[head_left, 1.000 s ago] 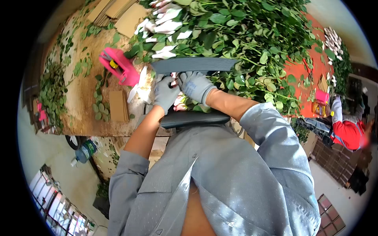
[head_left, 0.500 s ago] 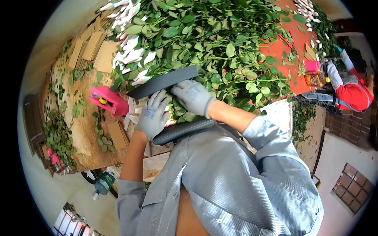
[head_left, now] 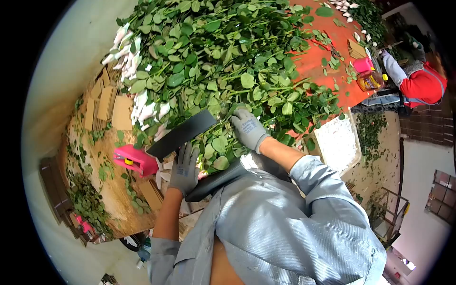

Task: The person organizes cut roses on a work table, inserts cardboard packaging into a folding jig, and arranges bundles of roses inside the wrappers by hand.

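- Visibly, pale tub (head_left: 357,145) beside counter (head_left: 327,73) holds white material (head_left: 335,140).
- Leafy green stems (head_left: 219,145) lie between dark panels (head_left: 183,135).
- Left hand (head_left: 183,172): fingers slightly spread, near panel.
- Right hand (head_left: 250,129): fingers curled among leaves; grip uncertain.

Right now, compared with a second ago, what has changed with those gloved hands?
The hands have drawn apart. The right hand has moved rightward to the leafy stems; whether it grips them is unclear. The left hand, earlier curled close beside it, is now opened out. The pink tool still lies left of the dark panel.
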Tool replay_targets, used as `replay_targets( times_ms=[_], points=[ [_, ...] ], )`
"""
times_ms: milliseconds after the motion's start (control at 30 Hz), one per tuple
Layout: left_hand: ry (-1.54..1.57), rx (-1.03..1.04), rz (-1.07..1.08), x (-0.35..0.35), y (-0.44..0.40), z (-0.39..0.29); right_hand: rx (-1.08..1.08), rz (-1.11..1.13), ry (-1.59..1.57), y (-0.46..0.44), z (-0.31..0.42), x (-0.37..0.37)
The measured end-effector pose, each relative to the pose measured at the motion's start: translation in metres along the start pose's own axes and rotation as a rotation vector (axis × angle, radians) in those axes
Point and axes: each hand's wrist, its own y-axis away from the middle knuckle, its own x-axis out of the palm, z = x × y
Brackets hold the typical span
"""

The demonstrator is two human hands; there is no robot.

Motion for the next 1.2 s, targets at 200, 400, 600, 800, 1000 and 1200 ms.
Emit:
replay_targets(
  times_ms=[200, 400, 600, 800, 1000, 1200],
  points=[
    [0.043, -0.046, 0.025, -0.004, -0.001, -0.004, 0.001, 0.119, -0.075, -0.006, -0.001, -0.014],
    [0.328, 0.004, -0.181, 0.0, 0.008, 0.014, -0.026, 0.003, -0.085, 0.0, 0.017, -0.031],
    [0.867, -0.327, -0.465, -0.016, 0.059, -0.005, -0.128, 0.016, -0.168, 0.001, 0.064, -0.075],
    [0.991, -0.572, -0.59, 0.001, 0.13, -0.023, -0.383, 0.23, -0.351, 0.002, 0.143, -0.08],
    [1.102, -0.655, -0.712, 0.01, 0.169, -0.05, -0.433, 0.579, 0.044, 0.02, 0.155, -0.048],
    [1.108, -0.658, -0.763, 0.027, 0.185, -0.062, -0.422, 0.469, 0.225, 0.023, 0.164, -0.041]
  ],
)
